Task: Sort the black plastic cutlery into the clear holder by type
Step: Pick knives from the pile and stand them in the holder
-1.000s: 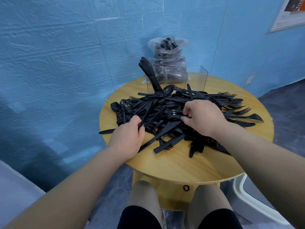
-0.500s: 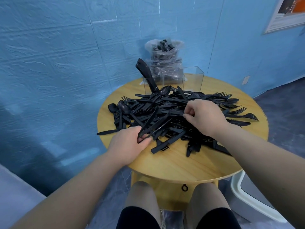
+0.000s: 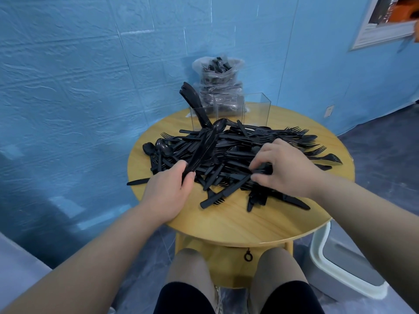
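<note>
left hand [image 3: 169, 189] is gripping a bunch of knives [image 3: 200, 150], lifting them clear | right hand [image 3: 283, 167] is pinching pieces from the pile [image 3: 240, 155] on the table [image 3: 238, 223] | holder [image 3: 229, 112] is waiting behind, 1 slot started

Plain room, blue textured wall [image 3: 79, 75], round wooden table [image 3: 238, 223]

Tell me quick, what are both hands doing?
Left hand: gripping a bunch of knives.
Right hand: pinching a piece from the cutlery pile; which kind cannot be told.

Black cutlery pile [image 3: 238, 155] before clear holder [image 3: 231, 112]
</note>
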